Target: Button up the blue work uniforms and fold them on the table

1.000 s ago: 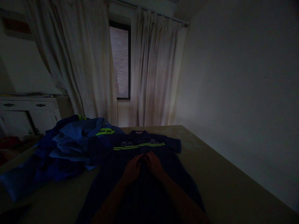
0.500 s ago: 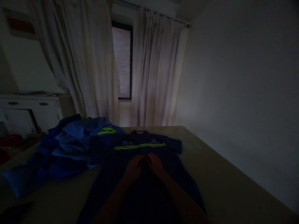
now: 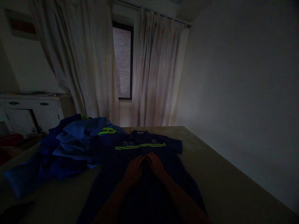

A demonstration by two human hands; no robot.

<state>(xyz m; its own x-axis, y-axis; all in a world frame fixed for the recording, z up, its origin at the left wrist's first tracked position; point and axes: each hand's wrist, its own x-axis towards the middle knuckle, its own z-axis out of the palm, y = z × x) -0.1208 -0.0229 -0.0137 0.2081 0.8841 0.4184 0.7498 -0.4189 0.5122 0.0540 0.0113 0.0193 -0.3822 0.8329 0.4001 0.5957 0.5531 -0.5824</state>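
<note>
A dark navy work shirt [image 3: 149,146] with a yellow-green reflective stripe across the chest lies flat on the bed, collar away from me. My left hand [image 3: 133,169] and my right hand [image 3: 154,164] rest side by side on the shirt's front, just below the stripe. Their fingertips meet at the middle seam and the fingers are curled together there. The room is dim, so what the fingers pinch is hard to make out.
A heap of lighter blue garments [image 3: 67,146] lies to the left on the bed [image 3: 221,183]. A white dresser [image 3: 30,113] stands at far left. Pale curtains [image 3: 154,74] and a window [image 3: 123,60] are behind; a bare wall runs along the right.
Both hands stay at the shirt's front with hardly any shift; the view has drifted slightly.
</note>
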